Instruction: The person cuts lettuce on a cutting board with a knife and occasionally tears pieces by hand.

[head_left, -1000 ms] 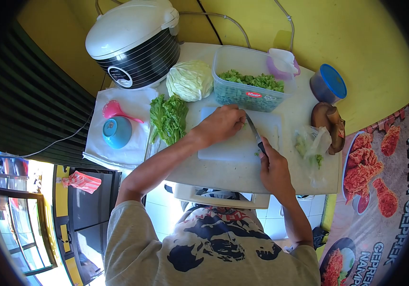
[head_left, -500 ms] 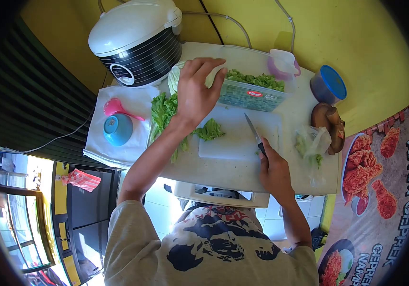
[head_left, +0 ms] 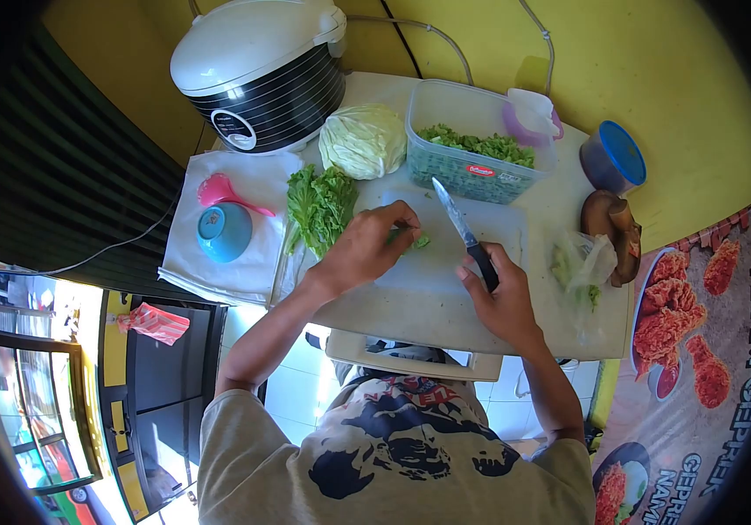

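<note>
My right hand (head_left: 504,293) grips the black handle of a kitchen knife (head_left: 454,214), its blade angled up and to the left above the white cutting board (head_left: 489,223). Over the board's left part, my left hand (head_left: 371,241) has its fingers curled on a small piece of green lettuce (head_left: 422,240), mostly hidden beneath them. A bunch of leafy lettuce (head_left: 321,206) lies just left of that hand. Behind the board stands a clear plastic container (head_left: 445,166) with cut lettuce (head_left: 489,146) inside. A pale cabbage (head_left: 364,140) sits beside the container.
A rice cooker (head_left: 261,79) stands at the back left. On a white cloth (head_left: 183,210) are a blue bowl (head_left: 224,233) and a pink spoon (head_left: 234,194). To the right are a blue-lidded tub (head_left: 613,157), a stone mortar (head_left: 598,214) and a plastic bag (head_left: 581,262) holding greens.
My left hand has come down from beside the container onto the lettuce piece on the board. The knife has risen slightly leftward, its blade now more upright.
</note>
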The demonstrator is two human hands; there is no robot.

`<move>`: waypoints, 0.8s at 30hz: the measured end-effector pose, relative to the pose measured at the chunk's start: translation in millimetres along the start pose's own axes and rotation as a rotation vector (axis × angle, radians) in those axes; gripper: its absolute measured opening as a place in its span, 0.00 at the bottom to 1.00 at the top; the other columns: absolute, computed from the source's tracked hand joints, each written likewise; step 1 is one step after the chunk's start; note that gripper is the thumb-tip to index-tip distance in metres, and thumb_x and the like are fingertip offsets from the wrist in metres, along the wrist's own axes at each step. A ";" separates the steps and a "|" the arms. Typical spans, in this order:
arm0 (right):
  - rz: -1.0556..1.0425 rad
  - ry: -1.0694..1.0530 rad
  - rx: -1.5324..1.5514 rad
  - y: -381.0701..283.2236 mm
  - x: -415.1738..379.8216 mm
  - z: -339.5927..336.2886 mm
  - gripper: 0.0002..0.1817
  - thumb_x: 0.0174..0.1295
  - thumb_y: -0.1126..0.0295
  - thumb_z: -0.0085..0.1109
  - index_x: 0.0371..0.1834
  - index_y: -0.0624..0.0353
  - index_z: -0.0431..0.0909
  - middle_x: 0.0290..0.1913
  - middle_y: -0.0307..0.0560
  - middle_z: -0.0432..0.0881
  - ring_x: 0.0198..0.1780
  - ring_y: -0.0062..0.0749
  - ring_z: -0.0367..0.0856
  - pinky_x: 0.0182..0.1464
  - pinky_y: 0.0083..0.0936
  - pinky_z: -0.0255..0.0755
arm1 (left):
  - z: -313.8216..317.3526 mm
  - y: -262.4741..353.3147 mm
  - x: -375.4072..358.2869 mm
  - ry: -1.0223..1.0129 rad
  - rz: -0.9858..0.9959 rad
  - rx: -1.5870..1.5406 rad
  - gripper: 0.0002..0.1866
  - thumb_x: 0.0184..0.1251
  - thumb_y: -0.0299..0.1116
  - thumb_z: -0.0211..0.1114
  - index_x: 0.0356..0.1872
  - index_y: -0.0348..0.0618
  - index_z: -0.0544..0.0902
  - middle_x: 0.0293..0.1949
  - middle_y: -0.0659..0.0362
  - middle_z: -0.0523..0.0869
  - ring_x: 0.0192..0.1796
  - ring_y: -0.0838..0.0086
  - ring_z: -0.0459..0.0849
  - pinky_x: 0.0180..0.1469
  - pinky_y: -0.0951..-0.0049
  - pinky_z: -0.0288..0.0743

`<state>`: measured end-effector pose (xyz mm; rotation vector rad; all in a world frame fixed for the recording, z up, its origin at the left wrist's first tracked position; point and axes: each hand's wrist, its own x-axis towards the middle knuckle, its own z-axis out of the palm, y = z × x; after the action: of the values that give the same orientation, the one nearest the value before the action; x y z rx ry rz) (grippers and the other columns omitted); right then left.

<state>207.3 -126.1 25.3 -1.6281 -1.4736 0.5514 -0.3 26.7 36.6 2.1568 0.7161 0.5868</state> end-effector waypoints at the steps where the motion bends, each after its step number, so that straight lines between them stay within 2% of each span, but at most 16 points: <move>1: -0.005 -0.017 0.030 -4.5 4.1 1.1 0.18 0.70 0.68 0.70 0.57 0.62 0.77 0.32 0.43 0.83 0.26 0.23 0.76 0.30 0.26 0.70 | 0.2 5.9 0.2 -0.064 -0.078 -0.179 0.07 0.75 0.27 0.70 0.48 0.38 0.83 0.43 0.56 0.90 0.49 0.67 0.90 0.56 0.65 0.80; 4: 0.114 -0.064 0.289 -13.8 15.2 9.0 0.18 0.68 0.66 0.74 0.55 0.62 0.81 0.33 0.35 0.81 0.29 0.14 0.70 0.33 0.21 0.68 | 8.3 9.3 0.1 -0.106 0.060 -0.361 0.06 0.78 0.25 0.68 0.49 0.36 0.81 0.43 0.58 0.89 0.46 0.74 0.89 0.52 0.70 0.81; 7: 0.018 -0.101 0.379 6.7 22.3 22.2 0.15 0.69 0.66 0.74 0.51 0.62 0.83 0.33 0.31 0.81 0.32 0.13 0.71 0.36 0.20 0.68 | 15.5 8.5 0.0 -0.106 0.004 -0.523 0.09 0.76 0.25 0.70 0.50 0.36 0.79 0.43 0.59 0.88 0.45 0.78 0.87 0.52 0.71 0.81; 10: 0.146 -0.085 0.390 12.5 22.3 22.4 0.11 0.71 0.67 0.71 0.49 0.62 0.84 0.33 0.32 0.81 0.35 0.13 0.74 0.40 0.19 0.70 | 12.1 7.4 -1.1 -0.042 -0.070 -0.471 0.12 0.74 0.26 0.72 0.52 0.36 0.79 0.41 0.59 0.88 0.44 0.79 0.86 0.50 0.73 0.80; 13: 0.221 -0.071 0.401 7.6 23.2 17.7 0.10 0.74 0.67 0.69 0.49 0.62 0.85 0.33 0.32 0.82 0.36 0.14 0.75 0.41 0.19 0.71 | 7.4 10.0 -3.0 -0.063 -0.166 -0.444 0.16 0.73 0.27 0.74 0.56 0.35 0.81 0.39 0.60 0.88 0.42 0.80 0.85 0.48 0.74 0.80; 19: 0.207 -0.046 0.408 13.9 28.7 18.0 0.12 0.74 0.64 0.69 0.49 0.62 0.85 0.32 0.30 0.81 0.36 0.13 0.75 0.41 0.19 0.71 | 14.3 -1.1 -1.7 -0.160 -0.155 -0.272 0.16 0.73 0.30 0.74 0.57 0.34 0.85 0.39 0.60 0.90 0.39 0.82 0.84 0.43 0.75 0.79; 22: 0.239 -0.089 0.441 9.6 29.5 15.2 0.14 0.71 0.65 0.73 0.51 0.62 0.84 0.32 0.28 0.79 0.35 0.12 0.72 0.40 0.16 0.68 | 23.0 -8.8 0.1 -0.090 -0.083 -0.375 0.13 0.72 0.32 0.74 0.50 0.34 0.88 0.33 0.60 0.87 0.32 0.80 0.78 0.37 0.74 0.75; 24: 0.142 -0.087 0.402 19.5 29.2 21.3 0.15 0.69 0.66 0.75 0.52 0.61 0.84 0.32 0.27 0.77 0.34 0.11 0.70 0.38 0.15 0.66 | 19.7 -7.7 0.9 -0.136 -0.133 -0.416 0.13 0.74 0.31 0.73 0.52 0.33 0.86 0.39 0.60 0.89 0.37 0.82 0.82 0.40 0.75 0.77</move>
<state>207.9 -90.9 4.1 -1.4074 -1.2163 0.9444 10.1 21.1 19.0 1.7314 0.5976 0.4668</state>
